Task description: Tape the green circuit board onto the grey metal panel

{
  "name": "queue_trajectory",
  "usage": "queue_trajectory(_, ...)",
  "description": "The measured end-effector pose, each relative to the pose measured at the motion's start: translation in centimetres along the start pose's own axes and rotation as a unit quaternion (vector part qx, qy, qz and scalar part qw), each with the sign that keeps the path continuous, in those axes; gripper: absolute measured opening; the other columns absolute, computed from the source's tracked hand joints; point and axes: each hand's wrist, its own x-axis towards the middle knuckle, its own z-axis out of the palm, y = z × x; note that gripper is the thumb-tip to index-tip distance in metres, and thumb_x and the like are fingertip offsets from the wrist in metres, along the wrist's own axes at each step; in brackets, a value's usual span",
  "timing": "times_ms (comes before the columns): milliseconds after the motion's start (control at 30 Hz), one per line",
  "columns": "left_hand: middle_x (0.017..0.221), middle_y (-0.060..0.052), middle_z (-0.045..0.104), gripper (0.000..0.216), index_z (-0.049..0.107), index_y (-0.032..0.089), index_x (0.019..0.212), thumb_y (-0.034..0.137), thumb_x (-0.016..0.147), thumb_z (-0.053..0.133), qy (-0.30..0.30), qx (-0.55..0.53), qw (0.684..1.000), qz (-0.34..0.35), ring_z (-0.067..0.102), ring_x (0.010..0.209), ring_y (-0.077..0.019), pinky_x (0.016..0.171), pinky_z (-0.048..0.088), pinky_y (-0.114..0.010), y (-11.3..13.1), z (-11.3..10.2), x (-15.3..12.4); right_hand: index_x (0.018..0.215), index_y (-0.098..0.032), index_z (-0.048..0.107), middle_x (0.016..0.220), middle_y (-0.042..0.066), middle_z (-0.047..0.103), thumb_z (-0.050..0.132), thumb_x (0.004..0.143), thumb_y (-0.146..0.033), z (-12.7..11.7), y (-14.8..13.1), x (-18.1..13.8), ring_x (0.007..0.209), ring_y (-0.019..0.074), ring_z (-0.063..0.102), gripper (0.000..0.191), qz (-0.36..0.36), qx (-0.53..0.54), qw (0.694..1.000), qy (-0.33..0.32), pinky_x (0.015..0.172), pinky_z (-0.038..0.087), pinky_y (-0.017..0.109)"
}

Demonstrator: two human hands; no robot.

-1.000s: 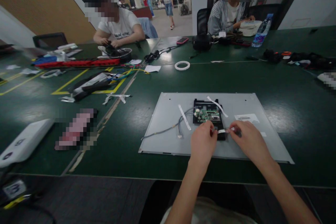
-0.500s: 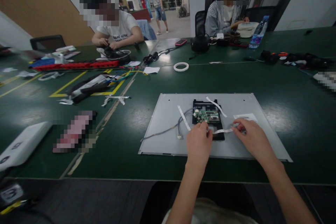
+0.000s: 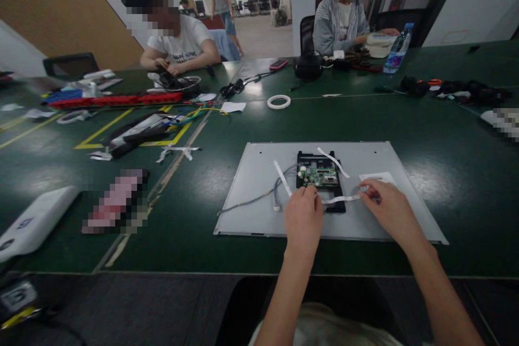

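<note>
Between my two hands stretches a strip of white tape (image 3: 340,200), crossing the lower part of a black plastic frame (image 3: 338,206). My left hand (image 3: 304,220) pinches the strip's left end, and my right hand (image 3: 383,203) pinches its right end. A green circuit board (image 3: 318,177) sits in the frame, which lies on a flat grey panel (image 3: 247,178). Another white tape strip (image 3: 333,162) lies over the frame's upper right corner, and a third tape strip (image 3: 283,178) lies to its left across a grey cable (image 3: 247,206). My fingers partly hide the held ends.
Beyond the panel lies a tape roll (image 3: 279,101) on the green table (image 3: 336,119). To the left are a pink phone-like object (image 3: 115,201), a white device (image 3: 38,221) and a black-and-white bundle (image 3: 140,132). Two people sit across the table, near a water bottle (image 3: 398,50).
Both hands keep their pinch on the tape, which looks nearly unchanged. The view has shifted slightly. In the background, a walking person has moved left.
</note>
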Motion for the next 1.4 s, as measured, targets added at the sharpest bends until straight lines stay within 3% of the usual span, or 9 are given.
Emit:
queue_trajectory(200, 0.092, -0.005, 0.059, 0.016, 0.056, 0.019, 0.097, 0.014, 0.087, 0.045, 0.078, -0.063, 0.994, 0.036, 0.055, 0.087, -0.0189, 0.076, 0.043, -0.030, 0.7, -0.4, -0.3, 0.101, -0.020, 0.062, 0.077, 0.002, 0.061, 0.050, 0.082, -0.036, 0.1, 0.0, 0.1, 0.078, 0.0191, 0.053, 0.027, 0.007, 0.003, 1.000, 0.006, 0.072, 0.040, 0.032)
queue_trajectory(300, 0.096, -0.006, 0.059, 0.017, 0.057, 0.019, 0.097, 0.012, 0.087, 0.044, 0.045, -0.073, 0.990, 0.109, 0.054, 0.093, -0.0198, 0.082, 0.044, -0.033, 1.6, -0.3, -0.9, 0.100, -0.021, 0.062, 0.076, 0.002, 0.061, 0.050, 0.082, -0.035, 0.1, 0.0, 0.2, 0.077, 0.0195, 0.054, 0.025, 0.004, -0.005, 1.000, 0.008, 0.072, 0.040, 0.032)
queue_trajectory(400, 0.101, -0.006, 0.061, 0.020, 0.057, 0.019, 0.101, 0.013, 0.088, 0.043, 0.001, -0.067, 0.990, 0.126, 0.054, 0.097, -0.0202, 0.085, 0.044, -0.035, 2.3, 0.0, -1.9, 0.100, -0.021, 0.063, 0.081, 0.003, 0.063, 0.049, 0.084, -0.035, 0.0, -0.3, 0.2, 0.079, 0.0197, 0.055, 0.026, -0.011, 0.000, 1.000, 0.018, 0.075, 0.042, 0.034)
queue_trajectory(567, 0.122, -0.007, 0.058, 0.033, 0.048, 0.017, 0.122, 0.012, 0.090, 0.038, -0.027, -0.050, 0.990, 0.128, 0.052, 0.113, -0.0190, 0.102, 0.036, -0.041, 2.1, 0.6, -3.7, 0.108, -0.019, 0.061, 0.108, 0.008, 0.062, 0.040, 0.090, -0.034, -0.4, -1.1, -1.3, 0.102, 0.0222, 0.054, 0.031, -0.058, 0.003, 0.997, 0.041, 0.089, 0.043, 0.039)
queue_trajectory(667, 0.131, -0.009, 0.052, 0.040, 0.041, 0.016, 0.130, 0.011, 0.091, 0.036, -0.037, -0.028, 0.990, 0.132, 0.046, 0.123, -0.0190, 0.110, 0.027, -0.044, 2.0, 0.9, -4.2, 0.123, -0.021, 0.054, 0.128, 0.006, 0.053, 0.036, 0.092, -0.033, -0.3, -1.4, -2.8, 0.119, 0.0216, 0.046, 0.038, -0.117, -0.026, 0.993, -0.006, 0.101, 0.037, 0.041)
queue_trajectory(767, 0.132, -0.009, 0.052, 0.040, 0.040, 0.015, 0.131, 0.011, 0.091, 0.036, -0.044, -0.013, 0.991, 0.128, 0.045, 0.125, -0.0189, 0.111, 0.025, -0.044, 2.0, 1.1, -4.2, 0.136, -0.025, 0.043, 0.140, 0.001, 0.043, 0.036, 0.092, -0.035, 0.0, -1.5, -3.9, 0.131, 0.0235, 0.033, 0.045, -0.162, -0.095, 0.980, -0.062, 0.106, 0.030, 0.046)
queue_trajectory(933, 0.132, -0.009, 0.052, 0.041, 0.041, 0.017, 0.130, 0.013, 0.090, 0.038, -0.057, -0.022, 0.991, 0.116, 0.046, 0.125, -0.0197, 0.111, 0.024, -0.048, 1.9, 0.6, -4.1, 0.144, -0.025, 0.028, 0.147, -0.001, 0.030, 0.038, 0.090, -0.042, 0.1, -1.7, -4.6, 0.137, 0.0247, 0.022, 0.057, -0.171, -0.163, 0.968, -0.082, 0.108, 0.027, 0.049)
queue_trajectory(1400, 0.133, -0.007, 0.052, 0.042, 0.039, 0.020, 0.133, 0.019, 0.090, 0.042, -0.058, -0.038, 0.989, 0.128, 0.038, 0.130, -0.0196, 0.111, 0.023, -0.048, 0.8, 0.2, -4.2, 0.142, -0.025, 0.032, 0.146, -0.001, 0.032, 0.035, 0.091, -0.044, 0.4, -1.6, -4.8, 0.137, 0.0226, 0.022, 0.055, -0.167, -0.182, 0.967, -0.065, 0.107, 0.029, 0.048)
